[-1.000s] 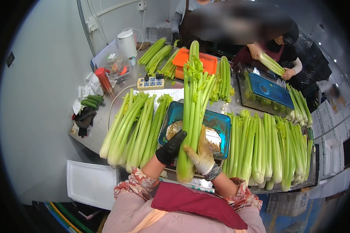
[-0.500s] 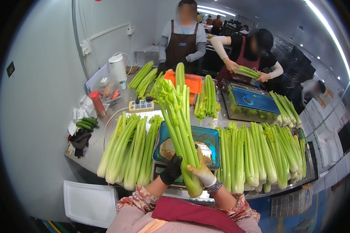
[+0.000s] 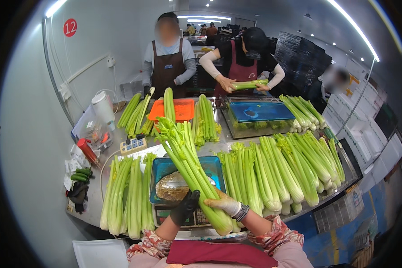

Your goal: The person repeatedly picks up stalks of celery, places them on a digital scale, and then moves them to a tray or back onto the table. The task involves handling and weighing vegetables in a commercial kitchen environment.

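A bunch of celery [image 3: 190, 167] leans over the scale, its leafy top far and to the left, its pale base near me. My right hand [image 3: 225, 204], in a pale stained glove, grips the stalks close to the base. On the other side my left hand [image 3: 185, 208], in a black glove, lies alongside the bunch with fingers stretched out. Whether it touches the stalks is hard to tell. Below sits a scale with a blue tray [image 3: 157, 167], which holds a brown and whitish lump [image 3: 174, 186] under what looks like clear film.
Rows of celery lie left [image 3: 120, 196] and right [image 3: 277, 178]. Across the table are an orange tray [image 3: 183, 109], a blue-topped scale [image 3: 261, 111] and a power strip [image 3: 133, 145]. Two people stand there, one holding celery [image 3: 250, 85]. A white bin [image 3: 98, 254] stands lower left.
My view has turned rightward, so the table sits further left in the picture. The held celery tilts more to the left, and my left hand's fingers have straightened. The co-worker's celery is now nearly level.
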`<state>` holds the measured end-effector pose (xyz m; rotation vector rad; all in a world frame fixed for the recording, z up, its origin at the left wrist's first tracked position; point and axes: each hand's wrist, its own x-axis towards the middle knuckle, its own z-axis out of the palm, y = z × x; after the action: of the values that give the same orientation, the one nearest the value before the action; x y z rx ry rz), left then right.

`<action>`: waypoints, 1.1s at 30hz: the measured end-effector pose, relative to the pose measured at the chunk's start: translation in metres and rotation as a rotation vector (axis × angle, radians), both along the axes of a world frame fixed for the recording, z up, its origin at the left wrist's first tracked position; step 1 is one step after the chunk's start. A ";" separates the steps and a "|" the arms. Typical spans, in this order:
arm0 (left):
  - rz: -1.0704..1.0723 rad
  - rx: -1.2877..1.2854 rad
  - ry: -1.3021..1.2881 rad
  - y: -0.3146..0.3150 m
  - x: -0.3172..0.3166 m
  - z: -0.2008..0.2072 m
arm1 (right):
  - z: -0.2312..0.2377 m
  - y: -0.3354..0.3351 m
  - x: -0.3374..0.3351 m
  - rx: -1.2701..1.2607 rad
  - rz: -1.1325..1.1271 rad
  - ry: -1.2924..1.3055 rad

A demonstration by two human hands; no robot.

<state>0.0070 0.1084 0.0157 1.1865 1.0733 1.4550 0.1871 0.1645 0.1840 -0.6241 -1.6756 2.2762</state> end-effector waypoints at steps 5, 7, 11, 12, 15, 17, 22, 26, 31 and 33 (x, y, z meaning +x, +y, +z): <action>-0.021 -0.077 -0.145 0.027 0.041 0.069 | -0.008 0.030 0.029 -0.110 -0.079 0.062; -0.050 0.005 0.020 0.043 0.039 0.065 | -0.010 0.047 0.039 -0.148 -0.036 0.153; -0.040 0.197 0.278 0.065 0.073 0.115 | -0.018 0.090 0.064 -0.368 0.010 0.277; -0.030 0.231 0.290 0.068 0.088 0.141 | -0.014 0.098 0.071 -0.319 -0.043 0.261; -0.125 0.121 -0.174 0.082 0.115 0.164 | 0.004 0.114 0.091 -0.172 -0.148 0.174; -0.103 -0.002 -0.301 0.090 0.124 0.164 | 0.004 0.116 0.099 -0.010 -0.183 0.134; -0.039 0.188 -0.254 0.100 0.131 0.116 | 0.017 0.123 0.106 0.376 -0.052 -0.174; 0.185 -0.067 -0.657 0.104 0.132 0.086 | 0.012 0.131 0.101 0.449 0.081 -0.240; 0.351 -0.055 -0.583 0.088 0.125 0.067 | 0.021 0.133 0.095 0.542 0.161 -0.209; 0.379 -0.030 -0.433 0.080 0.121 0.061 | 0.023 0.131 0.093 0.468 0.202 -0.159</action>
<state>0.1283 0.1884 0.0772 0.6181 1.0400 1.8723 0.2803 0.2954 0.2072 -0.5554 -2.3378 1.8799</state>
